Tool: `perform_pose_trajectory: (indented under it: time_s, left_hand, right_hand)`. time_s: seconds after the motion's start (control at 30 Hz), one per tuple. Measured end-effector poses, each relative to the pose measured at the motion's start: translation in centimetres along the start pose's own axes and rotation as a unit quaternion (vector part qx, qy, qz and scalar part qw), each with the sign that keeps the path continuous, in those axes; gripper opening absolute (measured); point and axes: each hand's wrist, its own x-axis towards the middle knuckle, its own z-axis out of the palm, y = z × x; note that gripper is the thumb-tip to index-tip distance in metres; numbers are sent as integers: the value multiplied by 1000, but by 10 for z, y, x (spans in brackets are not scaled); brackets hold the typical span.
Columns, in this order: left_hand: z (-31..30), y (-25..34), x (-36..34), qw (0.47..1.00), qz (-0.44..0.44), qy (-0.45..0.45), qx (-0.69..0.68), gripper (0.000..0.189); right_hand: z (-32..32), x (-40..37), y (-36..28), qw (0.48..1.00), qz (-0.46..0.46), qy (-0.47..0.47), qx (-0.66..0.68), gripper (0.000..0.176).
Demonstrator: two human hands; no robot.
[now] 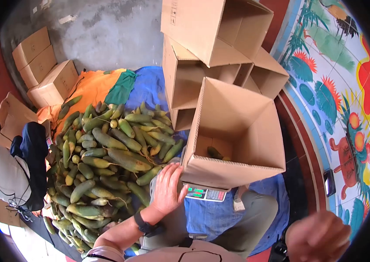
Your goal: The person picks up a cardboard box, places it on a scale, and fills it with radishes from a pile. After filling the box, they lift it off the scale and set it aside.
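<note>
An open cardboard box (233, 170) stands in front of me on a scale (206, 193) with lit green digits. Inside, at the bottom, lie a green radish (214, 152) and part of something paler. My left hand (168, 185) rests against the box's near left corner, its fingers stretched out and nothing in them. Off to the lower right, my right hand (318, 238) is raised beside my knee, away from the box and smeared by motion; its fingers cannot be made out. A large heap of green radishes (119, 153) lies left of the box.
Empty cardboard boxes (191, 26) are stacked behind the open box. Closed boxes (54, 83) stand by the grey wall at the back left. Another person (6, 161) in pale and dark clothing is at the far left. Tiles with painted pictures (325, 87) line the right side.
</note>
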Motion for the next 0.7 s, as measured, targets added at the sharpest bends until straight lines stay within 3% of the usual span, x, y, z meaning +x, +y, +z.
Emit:
perform_pose_trajectory:
  time_s: [0.03,0.07,0.1,0.13,0.2,0.27,0.33,0.7]
  left_hand:
    - [0,2,1,1000,5,0,0,54]
    - [1,3,2,1000,10,-1,-1,54]
    - [4,3,1,1000,21,18,-9,54]
    - [5,3,1,999,21,33,-14,54]
    - [7,5,1,999,8,31,-19,56]
    - [6,9,0,1000,10,16,-10,57]
    - [9,9,-1,999,11,30,-3,57]
    - [14,9,-4,999,3,25,26,54]
  right_hand:
    - [-6,6,0,993,-57,6,103,4]
    - [0,12,2,993,-54,10,101,4]
    - [14,20,7,939,-223,87,245,5]
    - [22,23,7,831,-379,159,375,6]
    - [21,18,-8,848,-382,200,309,7]
    - [18,9,-21,882,-228,172,375,8]
    - [10,6,-28,893,-183,149,382,9]
    - [-12,-4,-42,889,-97,117,431,12]
